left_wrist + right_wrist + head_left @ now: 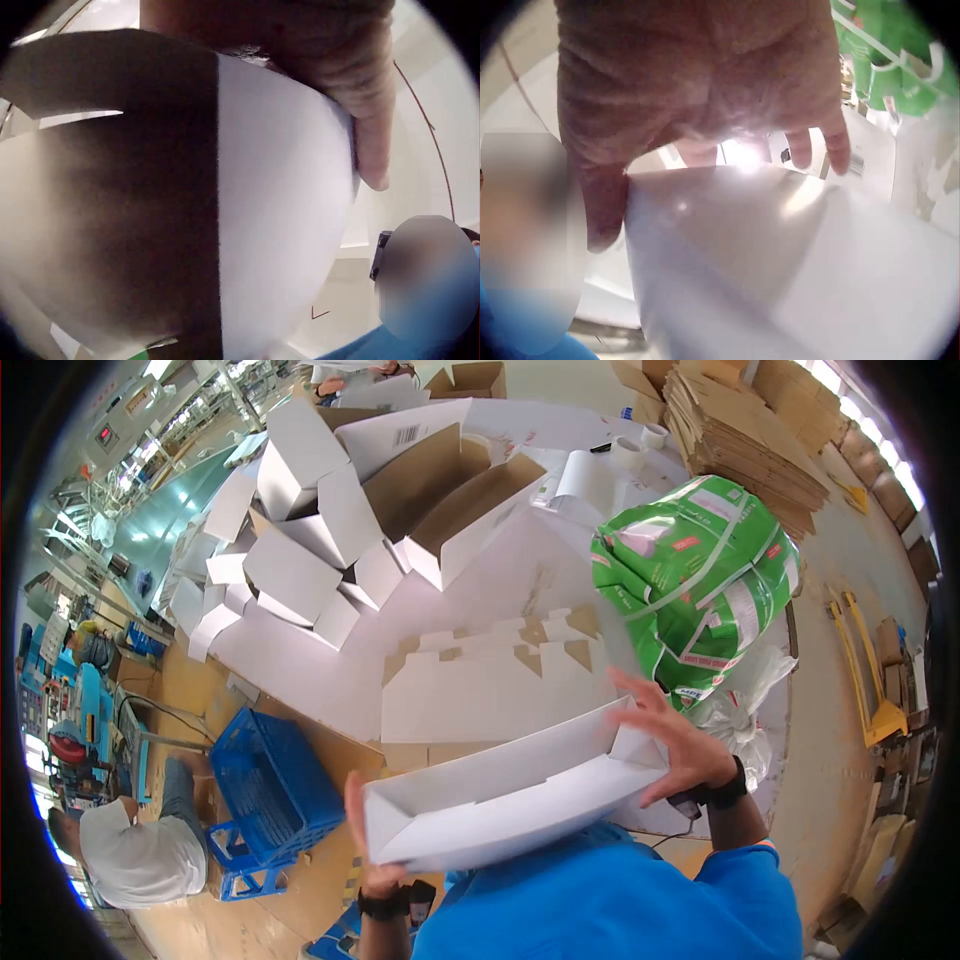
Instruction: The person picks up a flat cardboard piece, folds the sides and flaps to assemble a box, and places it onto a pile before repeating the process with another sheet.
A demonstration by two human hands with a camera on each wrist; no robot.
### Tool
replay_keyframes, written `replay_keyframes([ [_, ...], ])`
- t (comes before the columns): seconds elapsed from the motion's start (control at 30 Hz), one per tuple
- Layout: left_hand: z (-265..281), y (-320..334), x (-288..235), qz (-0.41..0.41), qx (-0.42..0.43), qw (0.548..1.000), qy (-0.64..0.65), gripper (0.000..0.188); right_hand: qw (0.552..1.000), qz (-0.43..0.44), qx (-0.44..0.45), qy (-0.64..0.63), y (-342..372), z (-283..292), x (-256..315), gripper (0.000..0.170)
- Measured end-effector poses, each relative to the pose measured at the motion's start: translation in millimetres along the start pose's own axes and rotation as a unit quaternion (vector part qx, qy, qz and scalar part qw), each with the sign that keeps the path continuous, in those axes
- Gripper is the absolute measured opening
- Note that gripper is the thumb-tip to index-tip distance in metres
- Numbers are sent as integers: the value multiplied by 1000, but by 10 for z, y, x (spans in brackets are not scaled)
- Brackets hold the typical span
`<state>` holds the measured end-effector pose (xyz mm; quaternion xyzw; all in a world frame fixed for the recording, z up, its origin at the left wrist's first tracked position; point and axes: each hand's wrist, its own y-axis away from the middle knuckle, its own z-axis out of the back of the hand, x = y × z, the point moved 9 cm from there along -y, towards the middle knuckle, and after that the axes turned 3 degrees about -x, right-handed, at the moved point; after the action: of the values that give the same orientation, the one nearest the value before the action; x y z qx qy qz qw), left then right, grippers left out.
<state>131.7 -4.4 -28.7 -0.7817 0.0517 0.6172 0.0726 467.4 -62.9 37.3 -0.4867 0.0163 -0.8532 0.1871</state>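
A long, open-topped white cardboard box (515,820) is held between both hands in front of the blue-shirted torso. My left hand (372,850) grips its left end. In the left wrist view the thumb (375,142) lies along the outside of the box wall (281,195). At the opposite end, my right hand (695,745) holds the box with fingers spread over the far side and thumb on the near side. The right wrist view shows that hand (697,82) straddling the box end (727,217). Flat white die-cut cardboard blanks (460,705) lie on the table just beyond.
Several folded white boxes (295,575) crowd the table's left side. A green printed bag (690,575) stands at the right, with flattened brown cartons (740,445) stacked behind. A blue crate (265,785) is on the left, near a seated person (145,850).
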Motion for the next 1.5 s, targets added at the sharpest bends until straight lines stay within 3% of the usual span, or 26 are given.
replay_keyframes([
  [0.03,129,-6,-36,-52,-12,999,1,137,997,15,-48,-54,26,102,4,106],
  [0.1,273,-5,-47,-24,-27,999,24,139,978,-6,-69,-197,37,28,-44,122],
  [0.13,172,-30,-218,-84,-1,994,-71,130,960,-17,-78,-269,30,-32,-75,130],
  [0.23,118,-45,-339,-145,-12,987,-64,127,963,-16,-83,-255,-18,-187,-149,143],
  [0.27,204,-46,-303,-120,-45,990,-61,126,976,19,-70,-205,-42,-180,-71,143],
  [0.37,-72,-96,-610,-198,4,980,-21,126,985,112,-80,-99,-80,-163,153,143],
  [0.4,-72,-76,-641,-208,41,977,9,128,973,152,-115,-130,-86,-108,201,138],
  [0.47,66,-34,-663,-190,28,981,-10,129,938,230,-180,-188,-85,1,258,128],
  [0.57,344,-48,-529,-163,-33,986,-17,130,942,267,-127,-159,-200,-102,418,110],
  [0.6,397,-58,-521,-156,-59,986,-19,131,944,210,-132,-217,-265,-132,412,88],
  [0.7,214,-63,-643,-174,-25,979,-104,131,958,177,-92,-207,-336,-140,331,75],
  [0.73,245,-40,-609,-162,-19,980,-110,132,959,155,-93,-216,-326,-135,297,61],
  [0.83,255,17,-569,-129,-12,990,-60,131,960,151,-66,-227,-308,-175,257,55],
  [0.97,371,30,-576,-147,5,987,-63,131,958,150,-102,-223,-374,-168,290,51],
  [1.07,317,19,-565,-164,14,984,-66,131,971,200,-47,-123,-456,-149,323,50],
  [1.17,299,-11,-565,-184,16,981,-67,129,982,179,2,-64,-510,-161,304,65],
  [1.23,271,2,-598,-193,14,977,-85,131,978,143,-75,-130,-495,-123,280,76],
  [1.33,392,27,-638,-181,-48,975,-117,116,951,146,-143,-234,-506,-116,281,88],
  [1.37,518,21,-655,-182,-98,975,-84,110,937,155,-160,-268,-503,-103,278,91],
  [1.43,801,19,-645,-184,-196,963,-16,101,937,89,-193,-277,-475,-76,72,91],
  [1.5,1279,81,-316,-121,-286,937,157,84,940,32,-205,-272,-416,-77,-131,91],
])
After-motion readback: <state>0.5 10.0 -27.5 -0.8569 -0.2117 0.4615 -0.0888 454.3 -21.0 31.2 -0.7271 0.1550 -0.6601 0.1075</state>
